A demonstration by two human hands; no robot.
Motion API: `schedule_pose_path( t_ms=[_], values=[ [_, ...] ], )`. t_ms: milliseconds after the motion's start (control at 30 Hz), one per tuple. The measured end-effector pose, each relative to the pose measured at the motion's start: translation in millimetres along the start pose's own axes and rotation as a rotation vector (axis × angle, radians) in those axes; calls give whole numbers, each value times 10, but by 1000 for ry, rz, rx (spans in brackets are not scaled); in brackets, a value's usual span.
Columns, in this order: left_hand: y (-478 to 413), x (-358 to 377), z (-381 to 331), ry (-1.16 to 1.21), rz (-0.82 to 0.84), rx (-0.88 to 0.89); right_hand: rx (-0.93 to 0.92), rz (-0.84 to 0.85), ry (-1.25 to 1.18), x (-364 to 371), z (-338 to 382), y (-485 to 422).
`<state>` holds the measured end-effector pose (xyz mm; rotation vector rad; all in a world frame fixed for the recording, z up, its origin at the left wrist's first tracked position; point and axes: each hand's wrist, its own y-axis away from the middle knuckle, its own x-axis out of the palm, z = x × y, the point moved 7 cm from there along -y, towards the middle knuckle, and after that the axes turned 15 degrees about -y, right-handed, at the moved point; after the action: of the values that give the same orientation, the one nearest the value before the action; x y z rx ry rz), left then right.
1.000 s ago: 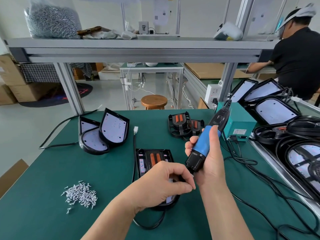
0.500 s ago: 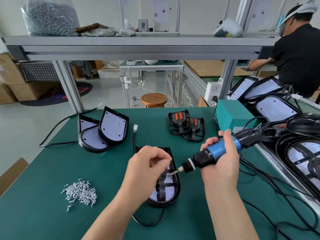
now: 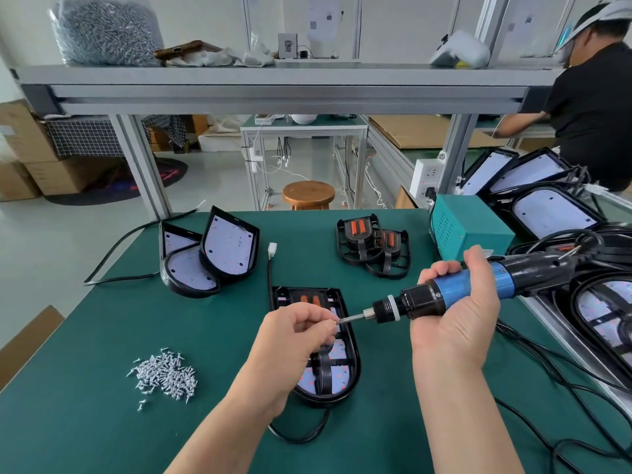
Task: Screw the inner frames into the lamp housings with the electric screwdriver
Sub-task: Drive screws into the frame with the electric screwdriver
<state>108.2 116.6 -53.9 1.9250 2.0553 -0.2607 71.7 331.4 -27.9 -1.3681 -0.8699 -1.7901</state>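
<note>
**Step in hand: loading a screw onto the driver bit above the lamp housing.**

The right hand [image 3: 455, 323] grips the electric screwdriver [image 3: 461, 292] round its blue barrel, held nearly level with the bit pointing toward 9 o'clock. The left hand [image 3: 297, 333] pinches a small bright part at the bit tip, judged to be 1 screw [image 3: 334, 322]. The lamp housing [image 3: 354, 364] lies flat on the green bench [image 3: 102, 336] directly below both hands, with its inner frame [image 3: 323, 371] seated inside and neither hand touching it. The loose screw pile [image 3: 164, 374] lies at 8 o'clock from the housing, and 2 spare frames [image 3: 374, 244] at 1 o'clock. Next move, as judged: tilt the driver upright, set the screw into a frame hole, press down, then run the motor. No driven screw can be made out in the frame.
</note>
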Motion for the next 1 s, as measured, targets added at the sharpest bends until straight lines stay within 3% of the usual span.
schedule_pose_path(
  t_ms=[400, 867, 1000],
  values=[
    [19, 39, 92, 143, 16, -65, -12, 5, 52, 9, -32, 34],
    [116, 28, 6, -84, -268, 209, 7, -121, 59, -101, -65, -24],
    [112, 51, -32, -166, -252, 287, 8, -121, 66, -109, -101, -59]
  ],
)
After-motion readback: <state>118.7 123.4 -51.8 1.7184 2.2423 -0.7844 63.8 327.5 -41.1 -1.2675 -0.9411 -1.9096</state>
